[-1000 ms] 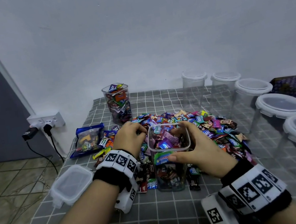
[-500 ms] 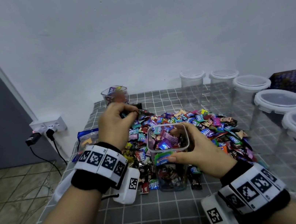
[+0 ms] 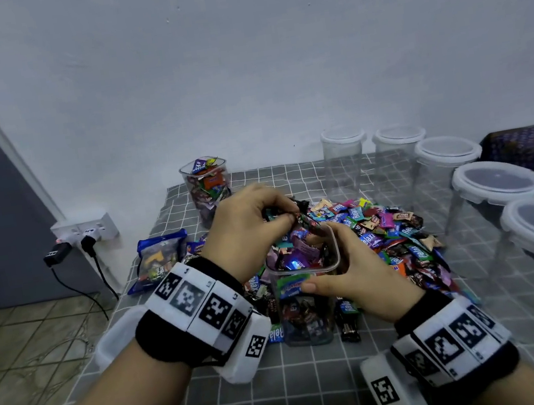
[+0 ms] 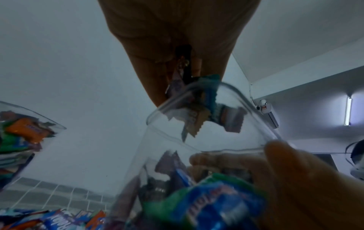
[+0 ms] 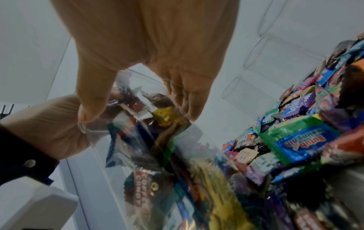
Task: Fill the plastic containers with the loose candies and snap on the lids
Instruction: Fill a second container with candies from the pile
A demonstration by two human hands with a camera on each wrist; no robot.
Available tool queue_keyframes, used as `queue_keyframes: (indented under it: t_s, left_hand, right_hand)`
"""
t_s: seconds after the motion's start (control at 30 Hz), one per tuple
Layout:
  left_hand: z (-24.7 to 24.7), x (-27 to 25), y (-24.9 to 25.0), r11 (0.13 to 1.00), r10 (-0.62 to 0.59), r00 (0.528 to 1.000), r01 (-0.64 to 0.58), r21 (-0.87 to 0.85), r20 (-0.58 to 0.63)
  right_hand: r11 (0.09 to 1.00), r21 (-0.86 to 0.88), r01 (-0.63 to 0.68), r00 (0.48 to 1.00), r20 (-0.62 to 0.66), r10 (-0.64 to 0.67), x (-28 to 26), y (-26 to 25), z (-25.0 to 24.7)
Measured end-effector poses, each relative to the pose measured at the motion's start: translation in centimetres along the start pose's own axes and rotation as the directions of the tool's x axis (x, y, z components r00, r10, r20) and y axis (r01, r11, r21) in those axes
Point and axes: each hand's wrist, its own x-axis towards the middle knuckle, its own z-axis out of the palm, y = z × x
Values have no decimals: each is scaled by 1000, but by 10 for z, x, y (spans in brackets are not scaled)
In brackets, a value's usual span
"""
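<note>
— Left hand (image 3: 248, 226): clenched round small bunch of candies (image 4: 199, 109), held right over mouth of open container (image 3: 308, 300), wrappers hanging just inside rim in left wrist view
— Right hand (image 3: 350, 280)?
— Gripping same container near top, thumb on near wall, fingers round far side. Steadying, by the look
— Fill level?
— Heaped close to rim. Prob. nearly full, maybe one or two more handfuls
— Lid for it?
— Not on. White lid (image 3: 116, 339) lying at surface's left edge, mostly hidden behind left wrist; cannot tell if it matches
— Anything else filled?
— Yes, second container (image 3: 207, 190) at back, packed w/ candies to the brim, no lid visible on it either
— Left to do?
— Plenty. Big candy pile (image 3: 380, 230) spread on checked surface (image 3: 320, 385) behind & right of container. Row of empty lidded tubs (image 3: 495, 183) along right side, all untouched. Blue bag (image 3: 160, 260) at left, unopened as far as can tell
— So progress?
— Early. Approx. two filled, none snapped shut
</note>
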Motion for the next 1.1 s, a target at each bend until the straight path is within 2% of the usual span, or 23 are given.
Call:
queue_keyframes:
  t_s: [0.23,0.6,0.73,0.8,0.9,0.97,1.03,1.1]
  left_hand:
    - [4,-6,6,998,52,997,-54,41,50]
    - [3,-7,5,997,39,999,-41,-66,-21]
    - [0,-8,-3,991,-26,994,11,-136,-111]
    - [-3,-7,-8,984,-82,990,62,-165,-116]
    - [-14,-7,-19,979,-163,981,148,-137,-102]
    - [-21,-7,-29,971,-237,970,234,-48,-64]
    - [-26,-9,-40,945,-317,948,315,85,11]
    - [-26,-11,-50,900,-402,910,373,225,101]
  right_hand:
    - [1000,-9,-5,1000,-12,5,3,4,-1]
    - [1000,4,10,1000,1,-10,1,2,-1]
    - [1000,8,-4,1000,8,4,4,6,-1]
    - [1000,-11,-17,1000,19,18,6,6,-3]
    - [992,-123,-32,994,97,44,7,3,-10]
    - [962,-271,-29,978,192,83,8,1,-21]
    - [870,-493,-20,951,258,168,12,1,-35]
    - [737,-675,-34,933,243,266,19,4,-48]
